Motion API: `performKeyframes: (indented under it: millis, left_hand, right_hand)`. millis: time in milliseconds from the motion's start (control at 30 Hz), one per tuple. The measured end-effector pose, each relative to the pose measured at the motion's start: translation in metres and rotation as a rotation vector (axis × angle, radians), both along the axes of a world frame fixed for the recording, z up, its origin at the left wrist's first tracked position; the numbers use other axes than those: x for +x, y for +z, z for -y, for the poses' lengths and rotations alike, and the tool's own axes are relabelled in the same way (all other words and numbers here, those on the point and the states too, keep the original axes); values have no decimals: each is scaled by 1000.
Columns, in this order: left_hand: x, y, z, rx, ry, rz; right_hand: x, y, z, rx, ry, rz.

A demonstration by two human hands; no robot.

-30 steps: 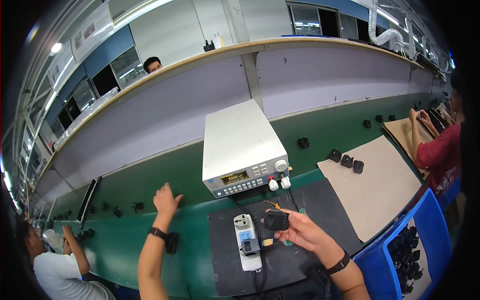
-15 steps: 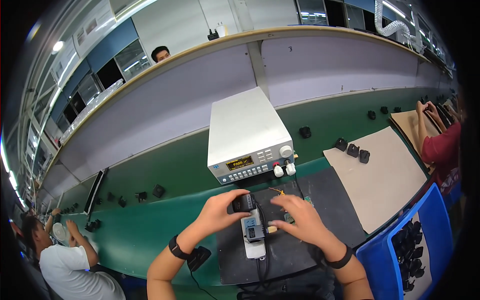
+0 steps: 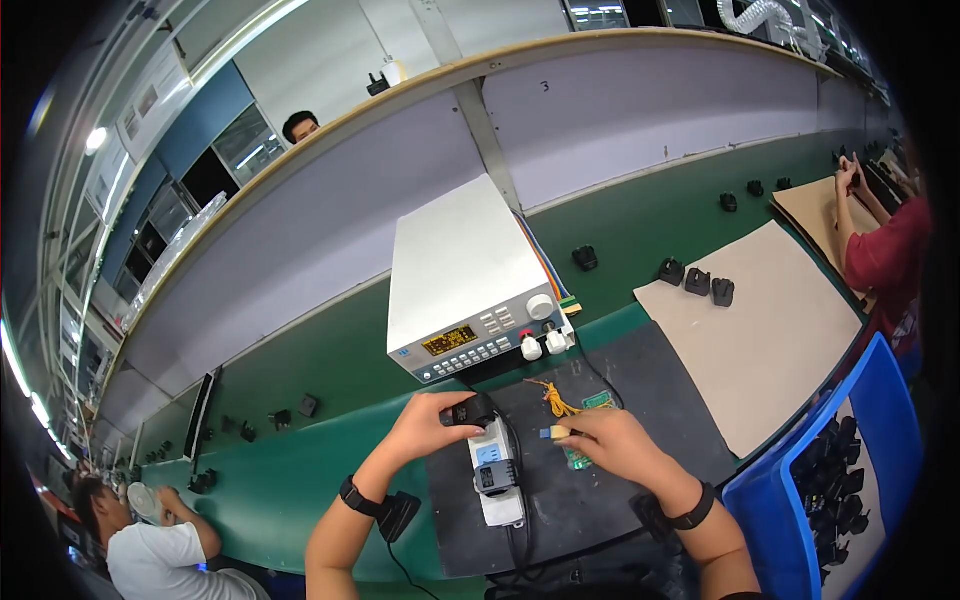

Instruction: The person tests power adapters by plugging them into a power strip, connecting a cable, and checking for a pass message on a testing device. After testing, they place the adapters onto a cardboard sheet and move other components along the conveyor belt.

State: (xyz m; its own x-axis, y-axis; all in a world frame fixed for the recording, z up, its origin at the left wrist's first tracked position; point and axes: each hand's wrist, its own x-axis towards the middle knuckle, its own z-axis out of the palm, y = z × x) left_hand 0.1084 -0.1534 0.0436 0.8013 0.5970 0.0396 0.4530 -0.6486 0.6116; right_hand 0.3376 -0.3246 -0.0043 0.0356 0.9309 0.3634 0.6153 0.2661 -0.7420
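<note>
My left hand (image 3: 425, 430) grips a black power adapter (image 3: 474, 409) at the far end of a white power strip (image 3: 503, 511); whether it is plugged in I cannot tell. Nearer to me, a second dark adapter (image 3: 494, 476) sits on the strip. To the right, my right hand (image 3: 620, 445) is closed in a pinch on a small cream-coloured connector with a blue tip (image 3: 553, 433), held just beside the strip. Beneath and behind that hand lie green circuit boards (image 3: 599, 400) and a bundle of yellow wire (image 3: 558, 402). Each wrist wears a black band.
A white bench instrument (image 3: 470, 270) with a lit display stands behind the dark mat (image 3: 650, 375). On the right are brown cardboard (image 3: 760, 330) with black adapters and a blue bin (image 3: 765, 520) holding more. Co-workers sit left and right; another person shows behind the shelf.
My right hand has gone from spread fingers to a pinch on the connector. My left hand still holds the adapter. The instrument's display reads differently, and the view has shifted.
</note>
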Motion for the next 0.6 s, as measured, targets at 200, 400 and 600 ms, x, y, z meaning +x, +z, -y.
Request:
performKeyframes:
  millis: [200, 400, 600]
  left_hand:
    - [10, 10, 0, -19, 9, -143]
    - [16, 5, 4, 46, -6, -206]
    - [17, -4, 8, 148, -24, -196]
  right_hand:
    - [-2, -5, -8, 25, 53, -11]
    - [-3, -13, -19, -99, -8, -131]
    - [-10, -15, -57, -118, 1, 69]
